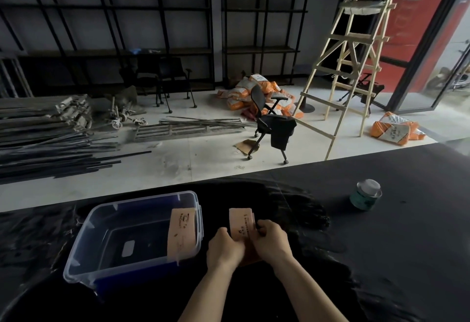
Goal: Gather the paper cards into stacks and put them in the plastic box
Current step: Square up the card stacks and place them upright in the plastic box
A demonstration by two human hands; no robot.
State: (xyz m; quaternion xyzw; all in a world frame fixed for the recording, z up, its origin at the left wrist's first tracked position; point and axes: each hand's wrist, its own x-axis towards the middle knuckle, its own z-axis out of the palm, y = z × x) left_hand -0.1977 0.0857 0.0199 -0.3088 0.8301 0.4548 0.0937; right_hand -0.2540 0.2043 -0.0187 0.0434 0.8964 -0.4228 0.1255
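Note:
A stack of pale orange paper cards (241,222) stands on edge on the black table, just right of the plastic box. My left hand (225,249) grips its left side and my right hand (270,241) grips its right side. The clear plastic box (84,248) with a blue rim sits to the left. Inside it, another stack of cards (181,232) leans against the right wall. The lower part of the held stack is hidden by my hands.
A green jar with a pale lid (366,196) stands on the table (381,258) at the far right. Beyond the table's far edge lie metal rods, an office chair (274,123), a wooden ladder (351,62) and orange sacks on the floor.

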